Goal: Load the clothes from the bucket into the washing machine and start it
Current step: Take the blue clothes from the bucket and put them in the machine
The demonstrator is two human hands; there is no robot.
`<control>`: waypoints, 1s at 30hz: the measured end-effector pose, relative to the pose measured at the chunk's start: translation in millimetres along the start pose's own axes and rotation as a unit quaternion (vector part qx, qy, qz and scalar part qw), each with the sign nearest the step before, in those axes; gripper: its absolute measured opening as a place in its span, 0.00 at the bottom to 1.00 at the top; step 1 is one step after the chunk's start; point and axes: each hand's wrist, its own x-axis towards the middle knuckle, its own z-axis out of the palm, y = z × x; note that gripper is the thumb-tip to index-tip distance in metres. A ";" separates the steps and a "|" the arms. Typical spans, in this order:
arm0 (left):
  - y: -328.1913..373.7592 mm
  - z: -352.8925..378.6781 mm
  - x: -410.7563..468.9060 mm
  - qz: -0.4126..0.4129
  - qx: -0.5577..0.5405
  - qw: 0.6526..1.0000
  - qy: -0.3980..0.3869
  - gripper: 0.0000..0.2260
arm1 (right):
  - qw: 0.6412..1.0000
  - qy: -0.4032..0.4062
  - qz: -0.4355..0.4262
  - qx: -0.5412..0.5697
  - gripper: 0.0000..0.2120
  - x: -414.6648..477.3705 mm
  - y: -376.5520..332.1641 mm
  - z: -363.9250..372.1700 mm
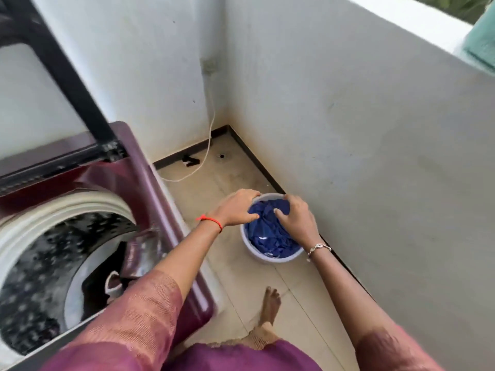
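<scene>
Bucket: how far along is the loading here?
Done: the washer has its lid up, and dark clothes lie in the drum. In hand: the left hand and right hand both grip the blue cloth that fills the bucket. Left: lift it into the drum, shut the lid and start the washer.

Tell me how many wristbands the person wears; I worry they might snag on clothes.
2: a red thread on the left wrist, a silver bracelet on the right wrist. Sleeves could hide others higher up.
</scene>
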 end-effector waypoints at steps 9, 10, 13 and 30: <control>11.7 71.0 71.3 -0.018 0.204 0.961 -0.184 0.39 | 0.985 -0.152 0.047 -0.065 0.34 38.9 139.1 -11.4; 9.6 77.5 77.7 -0.018 0.222 0.955 -0.194 0.40 | 0.981 -0.169 0.051 -0.074 0.35 41.2 149.9 -8.7; 3.5 100.6 99.7 -0.018 0.247 0.946 -0.210 0.41 | 0.965 -0.232 0.072 -0.094 0.37 45.8 179.2 8.8; -115.8 285.6 225.3 0.012 0.342 0.921 -0.186 0.39 | 0.923 -0.331 0.103 -0.168 0.47 125.1 316.0 233.0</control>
